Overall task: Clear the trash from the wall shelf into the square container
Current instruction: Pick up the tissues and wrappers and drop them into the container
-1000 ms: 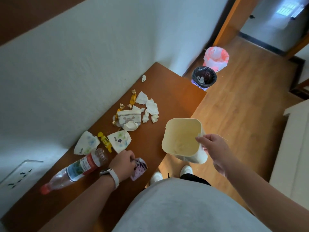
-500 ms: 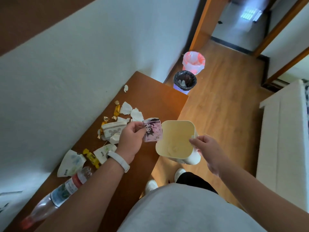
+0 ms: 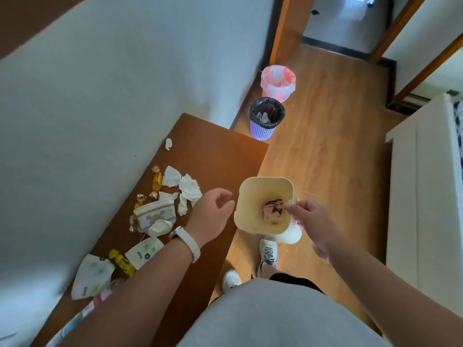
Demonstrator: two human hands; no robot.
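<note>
A cream square container (image 3: 253,196) hangs just off the brown wall shelf's (image 3: 213,151) front edge, and my right hand (image 3: 307,219) grips its near right rim. A pink printed wrapper (image 3: 273,211) lies at its bottom. My left hand (image 3: 211,216) hovers empty over the shelf edge, right beside the container, fingers loosely curled. On the shelf lie crumpled white tissues (image 3: 186,186), gold candy wrappers (image 3: 156,182), a crushed paper cup (image 3: 156,216), two flattened paper cups (image 3: 91,275), a yellow wrapper (image 3: 121,261) and a plastic bottle (image 3: 82,311) partly hidden by my forearm.
A small tissue scrap (image 3: 168,144) lies alone farther along the shelf. On the wooden floor beyond the shelf end stand a purple bin with a black liner (image 3: 266,118) and a bin with a pink-white bag (image 3: 277,82). White furniture (image 3: 423,196) is on the right.
My left hand carried the pink wrapper from the shelf's near part to the container and let it go; the wrapper now lies inside. The right hand kept hold of the container.
</note>
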